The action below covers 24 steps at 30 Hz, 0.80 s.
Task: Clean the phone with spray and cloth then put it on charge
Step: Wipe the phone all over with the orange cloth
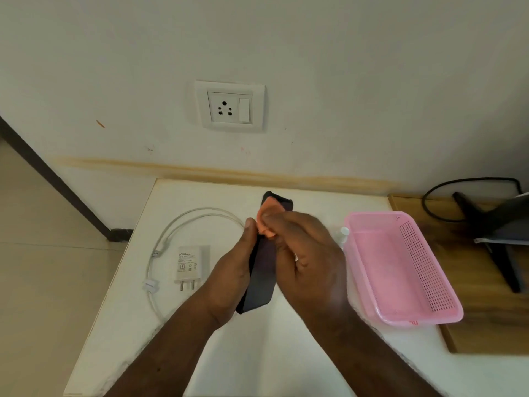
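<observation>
Above the white table (200,353), left hand (232,276) grips the dark phone (262,279) while right hand (309,253) fingers pinch an orange cloth (267,214) against it

Seen from above, over a white desk (257,353) set against a pale wall. At centre, left hand (233,277) wrapped round the edge of a dark phone (263,277), held tilted above the desk. Right hand (307,253) pinching an orange cloth (267,217) against the phone's upper part. To the left, lying flat: white charger (190,263), prongs toward the viewer, beside a looped white cable (171,233). To the right, a pink perforated basket (400,267); just beside its left wall, a small white spray bottle (344,233), mostly hidden. On the wall above, a white socket (230,106) with switch.
</observation>
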Each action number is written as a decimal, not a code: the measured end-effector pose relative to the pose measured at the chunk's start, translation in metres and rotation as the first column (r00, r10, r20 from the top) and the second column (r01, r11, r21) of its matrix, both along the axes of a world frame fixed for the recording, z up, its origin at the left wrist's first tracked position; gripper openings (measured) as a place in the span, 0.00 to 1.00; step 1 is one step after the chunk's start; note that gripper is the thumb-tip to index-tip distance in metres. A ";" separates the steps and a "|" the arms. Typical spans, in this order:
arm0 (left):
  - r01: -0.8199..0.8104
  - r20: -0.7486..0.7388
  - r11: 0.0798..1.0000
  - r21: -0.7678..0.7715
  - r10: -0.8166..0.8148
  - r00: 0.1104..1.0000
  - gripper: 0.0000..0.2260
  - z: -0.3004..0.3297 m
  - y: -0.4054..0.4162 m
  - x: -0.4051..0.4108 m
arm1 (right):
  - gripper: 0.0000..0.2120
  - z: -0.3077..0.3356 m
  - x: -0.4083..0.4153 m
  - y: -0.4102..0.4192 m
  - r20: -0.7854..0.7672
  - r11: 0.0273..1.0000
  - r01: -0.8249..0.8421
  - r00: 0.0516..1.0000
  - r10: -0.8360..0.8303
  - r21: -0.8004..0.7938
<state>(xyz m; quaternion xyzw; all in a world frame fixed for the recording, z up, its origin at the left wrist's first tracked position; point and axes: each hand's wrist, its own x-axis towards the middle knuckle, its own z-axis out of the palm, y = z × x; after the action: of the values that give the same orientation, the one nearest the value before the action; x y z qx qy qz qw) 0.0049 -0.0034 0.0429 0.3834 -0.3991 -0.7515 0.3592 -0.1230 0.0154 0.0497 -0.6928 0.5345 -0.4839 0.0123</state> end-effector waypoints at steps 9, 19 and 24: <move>0.035 0.092 0.999 -0.041 -0.031 0.995 0.28 -0.002 0.000 -0.001 | 0.12 -0.008 -0.013 -0.004 0.173 0.982 0.101 0.977 -0.129 0.162; 0.054 0.122 0.996 -0.071 -0.045 0.992 0.25 -0.005 0.004 -0.002 | 0.12 0.006 -0.007 -0.002 0.064 0.998 0.056 0.996 -0.055 -0.019; -0.012 0.053 0.998 -0.059 0.015 0.998 0.27 -0.004 0.000 0.001 | 0.12 -0.005 -0.018 -0.007 0.174 0.982 0.097 0.977 -0.125 0.161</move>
<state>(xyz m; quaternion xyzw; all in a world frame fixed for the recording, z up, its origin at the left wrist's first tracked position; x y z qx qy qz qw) 0.0055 -0.0037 0.0388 0.3953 -0.4279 -0.7264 0.3647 -0.1411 0.0087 0.0450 -0.6115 0.6042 -0.5035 0.0869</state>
